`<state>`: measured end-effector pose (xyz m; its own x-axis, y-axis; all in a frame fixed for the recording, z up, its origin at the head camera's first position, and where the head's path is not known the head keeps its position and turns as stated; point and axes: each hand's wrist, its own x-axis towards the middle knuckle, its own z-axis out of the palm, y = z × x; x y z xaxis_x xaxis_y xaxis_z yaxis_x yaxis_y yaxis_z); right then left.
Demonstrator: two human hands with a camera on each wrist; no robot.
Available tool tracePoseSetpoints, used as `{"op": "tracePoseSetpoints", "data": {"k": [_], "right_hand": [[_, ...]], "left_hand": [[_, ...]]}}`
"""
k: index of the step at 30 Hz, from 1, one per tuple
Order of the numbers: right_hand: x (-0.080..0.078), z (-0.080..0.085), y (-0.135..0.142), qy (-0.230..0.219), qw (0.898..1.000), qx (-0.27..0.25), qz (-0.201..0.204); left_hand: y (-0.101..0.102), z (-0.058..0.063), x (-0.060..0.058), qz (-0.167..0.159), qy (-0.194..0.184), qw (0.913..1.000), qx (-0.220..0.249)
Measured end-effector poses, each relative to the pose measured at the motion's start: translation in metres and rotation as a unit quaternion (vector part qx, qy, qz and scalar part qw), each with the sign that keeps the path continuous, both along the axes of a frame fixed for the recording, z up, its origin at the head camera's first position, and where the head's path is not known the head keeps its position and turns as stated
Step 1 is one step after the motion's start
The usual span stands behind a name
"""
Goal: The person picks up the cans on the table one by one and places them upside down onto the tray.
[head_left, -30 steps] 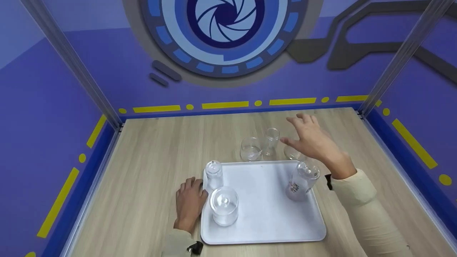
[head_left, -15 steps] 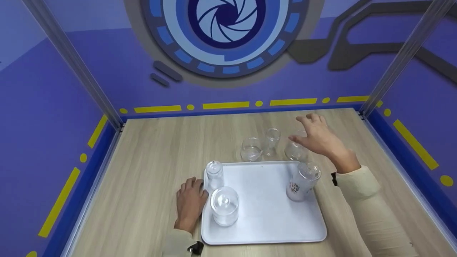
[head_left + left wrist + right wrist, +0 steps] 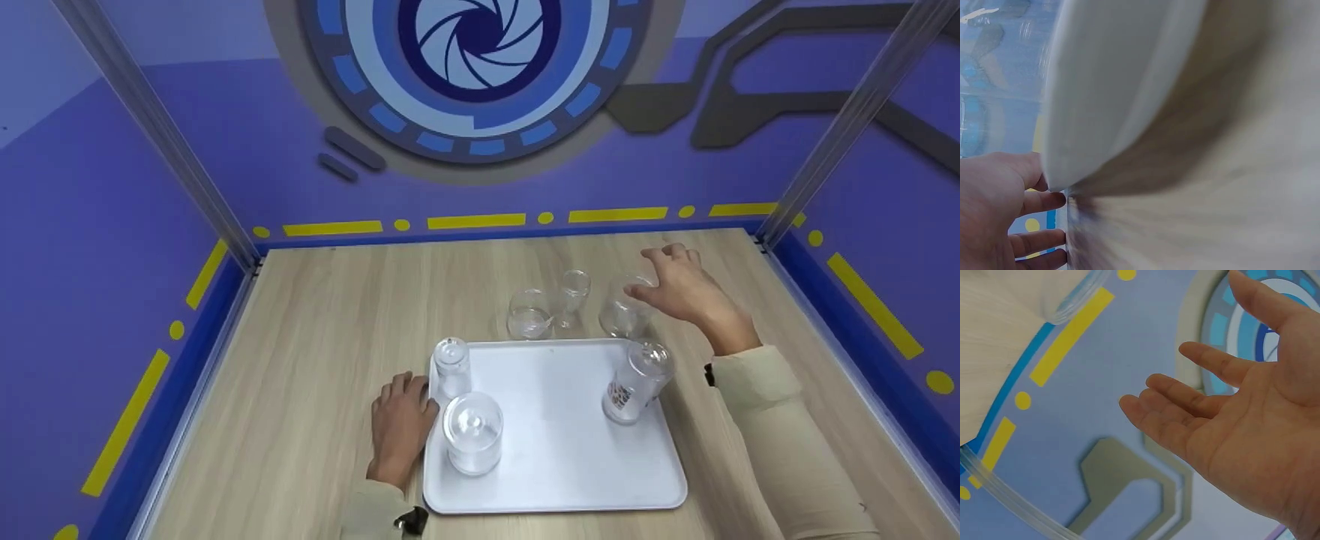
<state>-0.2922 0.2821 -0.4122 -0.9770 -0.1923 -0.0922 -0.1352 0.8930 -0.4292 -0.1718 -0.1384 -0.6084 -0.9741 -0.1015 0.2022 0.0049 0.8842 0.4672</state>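
My left hand (image 3: 401, 424) rests on the table at the left edge of a white tray (image 3: 559, 450). In the left wrist view, its thumb lies at the tray's rim and its fingers (image 3: 1039, 242) reach straight to the tabletop. My right hand (image 3: 681, 289) hovers beyond the tray's far right corner with spread, slightly bent fingers and nothing in them. Close beside it, a clear round glass (image 3: 621, 319) stands on the table, partly overlapped by the thumb. The right wrist view shows an upturned palm (image 3: 1264, 433) and a glass's edge (image 3: 1067, 304) apart from it.
On the tray stand a small clear glass (image 3: 452, 371), a wide clear glass (image 3: 474, 446) and a tall printed glass (image 3: 628, 394). Behind it are a low rounded glass (image 3: 529, 319) and a slim waisted glass (image 3: 574, 296). Purple panels (image 3: 420, 199) enclose the table's back and sides.
My right hand has moved rightward, uncovering more of the round glass behind the tray. The left hand, tray and glasses have stayed in place.
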Motion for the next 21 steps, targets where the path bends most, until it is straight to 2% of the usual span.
{"op": "tracePoseSetpoints", "data": {"k": [21], "right_hand": [[-0.019, -0.033, 0.01, -0.017, 1.0, -0.017, -0.014]], "left_hand": [[0.001, 0.0, -0.001, 0.006, -0.016, 0.9999, 0.003]]}}
